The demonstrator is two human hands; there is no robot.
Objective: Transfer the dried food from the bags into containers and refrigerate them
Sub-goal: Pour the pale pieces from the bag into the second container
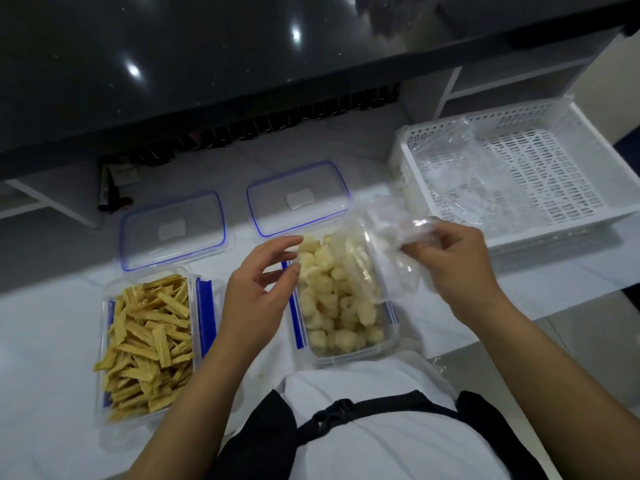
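Head camera looking steeply down over the person's own chest at a white counter (41, 341).

The single wide-angle view is sitting close above the work, facing forward and down, so both forearms are entering from the bottom edge and the left hand (258, 289) and right hand (450, 258) are falling near the frame's middle. The two tubs (388, 341) are lying just ahead of the torso, the lids (173, 230) beyond them, the basket (519, 174) at far right. A dark shelf (242, 64) is filling the top, its edge bowing with the lens.
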